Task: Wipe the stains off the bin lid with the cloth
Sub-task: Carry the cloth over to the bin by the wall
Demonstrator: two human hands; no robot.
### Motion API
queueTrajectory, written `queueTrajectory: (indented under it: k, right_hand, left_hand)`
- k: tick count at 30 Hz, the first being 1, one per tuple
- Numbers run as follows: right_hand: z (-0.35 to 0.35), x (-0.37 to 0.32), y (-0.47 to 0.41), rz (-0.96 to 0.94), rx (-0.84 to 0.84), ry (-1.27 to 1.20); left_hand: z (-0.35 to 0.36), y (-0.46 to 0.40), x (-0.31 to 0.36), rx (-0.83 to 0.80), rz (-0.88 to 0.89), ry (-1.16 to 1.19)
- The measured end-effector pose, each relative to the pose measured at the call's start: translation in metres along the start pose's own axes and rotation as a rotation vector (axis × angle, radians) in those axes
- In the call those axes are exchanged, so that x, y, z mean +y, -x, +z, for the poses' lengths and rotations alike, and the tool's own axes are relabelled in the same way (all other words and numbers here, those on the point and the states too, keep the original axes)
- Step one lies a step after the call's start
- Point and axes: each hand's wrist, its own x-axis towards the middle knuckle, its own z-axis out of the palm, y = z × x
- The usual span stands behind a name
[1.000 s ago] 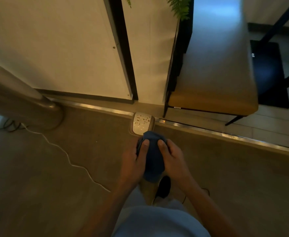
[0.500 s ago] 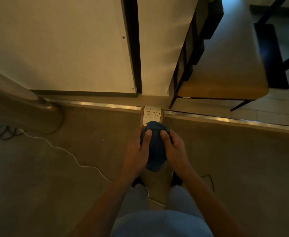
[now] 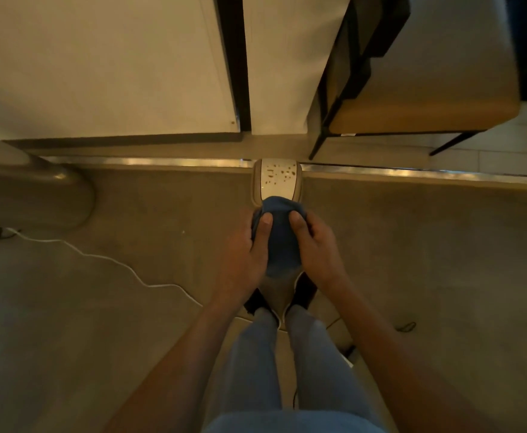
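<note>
Below the head camera, grey concrete-look floor | tan cushioned bench with black metal legs upper right | white bin lid with brown stain spots ahead of feet, partly hidden by cloth | bunched dark blue cloth gripped between both hands | left hand thumb pressed on cloth | right hand fingers curled round cloth | thin white cable on floor at left

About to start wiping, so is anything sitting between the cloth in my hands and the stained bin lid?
Nothing visible does. Both hands, left and right, grip the blue cloth just short of the bin lid, whose brown stains lie uncovered.
</note>
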Motion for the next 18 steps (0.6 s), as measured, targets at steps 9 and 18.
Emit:
queueTrajectory:
  k: [9, 18]
  right_hand:
    - [0.004, 0.060, -0.045, 0.035, 0.018, -0.017]
    - [0.023, 0.152, -0.107, 0.007, 0.041, -0.026]
  left_hand:
    - [0.045, -0.041, -0.055, 0.020, -0.041, 0.017]
    - [0.100, -0.093, -0.146, 0.078, -0.032, 0.055]
